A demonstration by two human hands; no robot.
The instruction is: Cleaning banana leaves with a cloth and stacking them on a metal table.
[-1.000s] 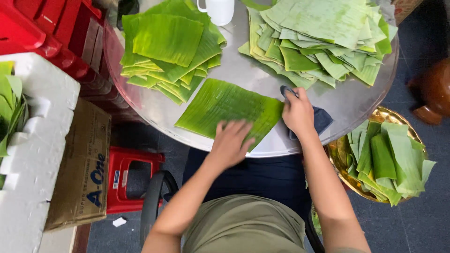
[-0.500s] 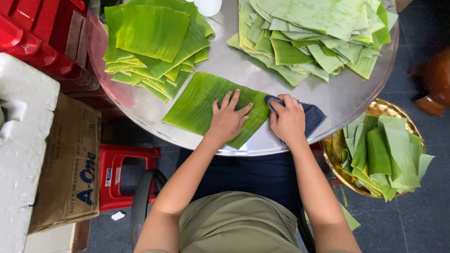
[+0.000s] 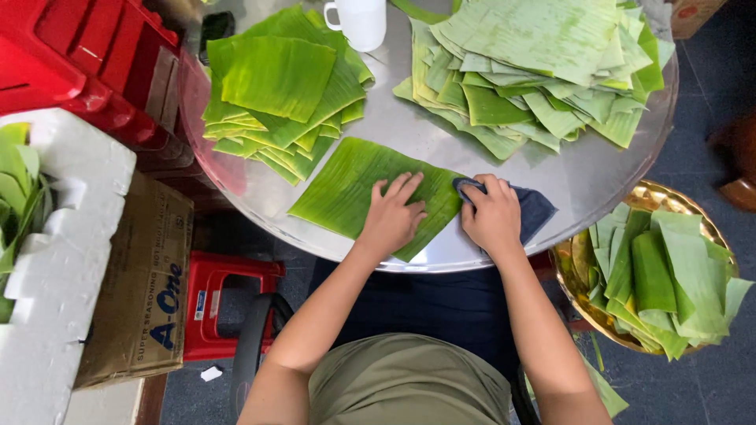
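Note:
A single green banana leaf piece (image 3: 346, 185) lies flat near the front edge of a round metal table (image 3: 575, 177). My left hand (image 3: 391, 215) presses down on the leaf's right part with fingers spread. My right hand (image 3: 492, 214) grips a dark blue cloth (image 3: 537, 211) at the leaf's right edge, on the table. Behind the leaf, a stack of bright green leaf pieces (image 3: 276, 94) sits at the left and a larger pile of paler leaf pieces (image 3: 535, 71) at the right.
A white mug (image 3: 362, 20) stands at the table's back. A gold bowl (image 3: 657, 197) with leaf pieces sits low at the right. At the left are red crates (image 3: 71, 63), a white foam box (image 3: 55, 260), a cardboard box (image 3: 146, 291) and a red stool (image 3: 224, 303).
My right hand with the cloth has stayed at the leaf's right edge. My left hand has moved up onto the leaf's right part and pressed flat. The view has shifted slightly.

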